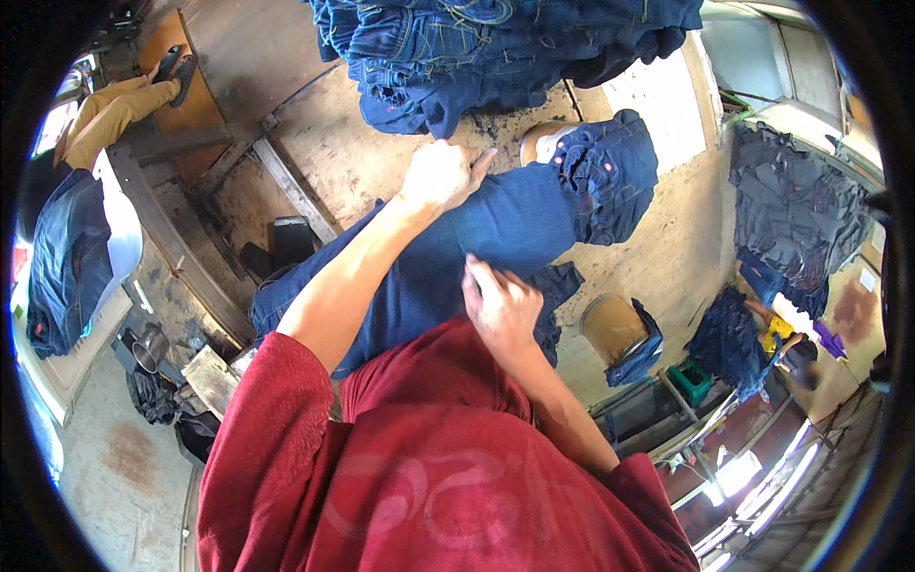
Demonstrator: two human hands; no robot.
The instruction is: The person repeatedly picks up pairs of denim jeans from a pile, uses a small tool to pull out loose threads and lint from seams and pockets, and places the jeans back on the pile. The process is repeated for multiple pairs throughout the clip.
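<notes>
A pair of blue jeans (505,219) lies stretched across the work surface in front of me, running from lower left to upper right. My left hand (438,176) is closed at the far edge of the denim, its thumb pointing right. Nearer to me, my right hand (502,300) has its fingers bent and drawn together on the near side of the same jeans. Both fingertips are partly hidden. At the right end the cloth is bunched into dark, gathered denim (610,181), beside a rounded beige end piece (543,141).
A tall pile of jeans (515,52) stands beyond my hands. On the right are a beige rounded form with denim (615,334), a green crate (689,383), dark garments (796,205) and another person (796,357). Someone's tan-trousered legs (105,114) show at upper left.
</notes>
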